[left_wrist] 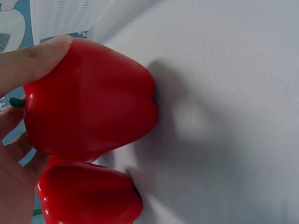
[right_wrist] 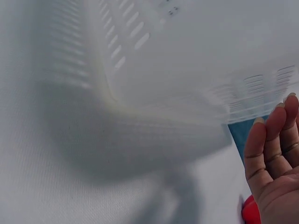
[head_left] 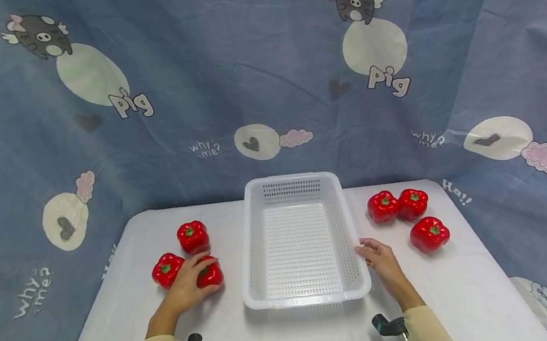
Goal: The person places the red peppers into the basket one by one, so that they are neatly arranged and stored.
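My left hand (head_left: 185, 286) grips a glossy red bell pepper (head_left: 211, 276), left of a white plastic basket (head_left: 307, 300). In the left wrist view, the thumb (left_wrist: 44, 60) lies over that pepper's upper side and the other fingers reach behind its stem end. A second bell pepper (left_wrist: 88, 193) sits right beside it there. My right hand (head_left: 383, 262) is at the basket's right rim. Its fingers are loosely bent, fingertips (right_wrist: 257, 121) close by the basket wall in the right wrist view.
Two further red peppers stand near my left hand, one behind (head_left: 193, 236) and one to the left (head_left: 165, 269). Right of the basket are three more, two at the back (head_left: 383, 206) and one nearer (head_left: 429, 234). A blue printed curtain (head_left: 262, 81) hangs behind the white table (head_left: 299, 338).
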Demonstrator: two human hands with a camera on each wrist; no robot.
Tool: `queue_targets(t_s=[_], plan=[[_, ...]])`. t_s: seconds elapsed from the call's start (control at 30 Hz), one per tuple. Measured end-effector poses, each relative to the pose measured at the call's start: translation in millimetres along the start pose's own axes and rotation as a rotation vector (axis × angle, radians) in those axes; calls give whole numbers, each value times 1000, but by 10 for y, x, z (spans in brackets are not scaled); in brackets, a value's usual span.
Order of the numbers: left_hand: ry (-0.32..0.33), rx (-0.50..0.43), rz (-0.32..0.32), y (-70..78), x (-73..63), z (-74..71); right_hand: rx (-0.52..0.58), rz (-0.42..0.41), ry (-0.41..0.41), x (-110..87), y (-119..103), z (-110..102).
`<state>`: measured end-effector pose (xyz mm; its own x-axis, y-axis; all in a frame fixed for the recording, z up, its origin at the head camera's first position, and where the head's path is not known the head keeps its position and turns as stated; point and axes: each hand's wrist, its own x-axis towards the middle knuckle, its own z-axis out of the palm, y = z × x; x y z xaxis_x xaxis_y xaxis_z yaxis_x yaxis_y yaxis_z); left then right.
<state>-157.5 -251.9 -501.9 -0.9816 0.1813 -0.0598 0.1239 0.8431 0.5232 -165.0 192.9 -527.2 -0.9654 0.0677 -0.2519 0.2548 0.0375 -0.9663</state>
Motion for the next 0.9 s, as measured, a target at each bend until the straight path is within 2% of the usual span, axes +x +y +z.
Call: queue_targets(t_s=[0.23,0.57,0.9], plan=[[-27,16,-8,-10,26,-18,-15,1,5,18,34,-9],[-52,9,-58,27,35,-53,-47,18,-22,38,59,-27],[-27,5,-10,94,118,-196,-48,23,-86,58,65,-77]])
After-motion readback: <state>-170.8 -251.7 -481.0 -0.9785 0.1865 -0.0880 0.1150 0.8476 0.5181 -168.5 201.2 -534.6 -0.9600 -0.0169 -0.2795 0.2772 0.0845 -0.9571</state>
